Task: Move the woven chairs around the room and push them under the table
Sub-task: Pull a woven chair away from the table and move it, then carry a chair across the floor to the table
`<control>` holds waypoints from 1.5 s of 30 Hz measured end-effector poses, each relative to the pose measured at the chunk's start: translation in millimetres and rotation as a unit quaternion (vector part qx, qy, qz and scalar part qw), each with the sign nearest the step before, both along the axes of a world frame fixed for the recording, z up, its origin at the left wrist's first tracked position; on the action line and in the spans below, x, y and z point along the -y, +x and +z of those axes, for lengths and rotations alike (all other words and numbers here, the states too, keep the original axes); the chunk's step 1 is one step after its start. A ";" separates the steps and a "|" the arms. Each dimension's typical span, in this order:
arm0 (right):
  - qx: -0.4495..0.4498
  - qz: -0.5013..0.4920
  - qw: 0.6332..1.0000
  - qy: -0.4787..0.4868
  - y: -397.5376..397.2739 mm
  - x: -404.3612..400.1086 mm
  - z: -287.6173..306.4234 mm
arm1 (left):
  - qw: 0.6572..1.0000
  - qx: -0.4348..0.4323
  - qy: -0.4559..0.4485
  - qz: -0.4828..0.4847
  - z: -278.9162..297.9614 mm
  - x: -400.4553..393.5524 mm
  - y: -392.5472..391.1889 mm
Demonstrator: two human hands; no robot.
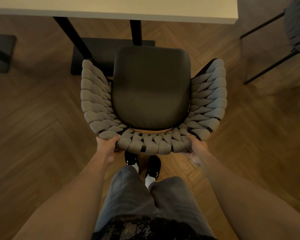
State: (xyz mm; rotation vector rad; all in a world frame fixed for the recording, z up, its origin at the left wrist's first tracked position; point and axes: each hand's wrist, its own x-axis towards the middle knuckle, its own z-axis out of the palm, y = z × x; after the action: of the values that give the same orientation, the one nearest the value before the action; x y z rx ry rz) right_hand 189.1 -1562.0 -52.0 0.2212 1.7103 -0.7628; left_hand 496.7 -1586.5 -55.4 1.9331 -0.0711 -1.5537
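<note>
A woven chair point(152, 90) with a dark seat cushion and thick grey braided back stands right in front of me, its seat facing the table. My left hand point(106, 147) grips the left end of the backrest rim. My right hand point(197, 149) grips the right end of the same rim. The pale table top point(121, 7) runs along the upper edge of the view, and its black legs and base plate point(100, 51) stand just beyond the chair's front. The seat lies fully outside the table's edge.
A second woven chair point(296, 26) with thin black legs stands at the upper right, beside the table's corner. Another dark base plate point(0, 52) lies at the far left. Herringbone wood floor spreads on both sides of the chair. My feet are directly behind it.
</note>
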 end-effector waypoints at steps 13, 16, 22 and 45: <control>-0.032 0.375 0.927 0.004 35.1 -58.3 19.0 | 0.994 0.055 0.006 -0.090 17.4 -82.9 29.5; -0.061 0.518 0.853 0.005 72.2 -66.5 21.6 | 0.986 0.087 0.016 -0.143 17.4 -121.2 50.4; -0.105 0.709 0.697 -0.033 164.3 -86.4 43.8 | 0.978 0.079 0.064 -0.183 28.4 -219.9 105.4; -0.072 0.983 0.109 -0.131 548.7 -313.6 54.3 | 0.946 0.037 0.131 0.295 49.9 -629.9 257.0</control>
State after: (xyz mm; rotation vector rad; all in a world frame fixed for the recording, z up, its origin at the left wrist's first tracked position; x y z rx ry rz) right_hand 737.9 -1248.4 2.3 -2.1065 0.4468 1.1395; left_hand 753.7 -956.7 -5.5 1.9620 0.6570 -1.1231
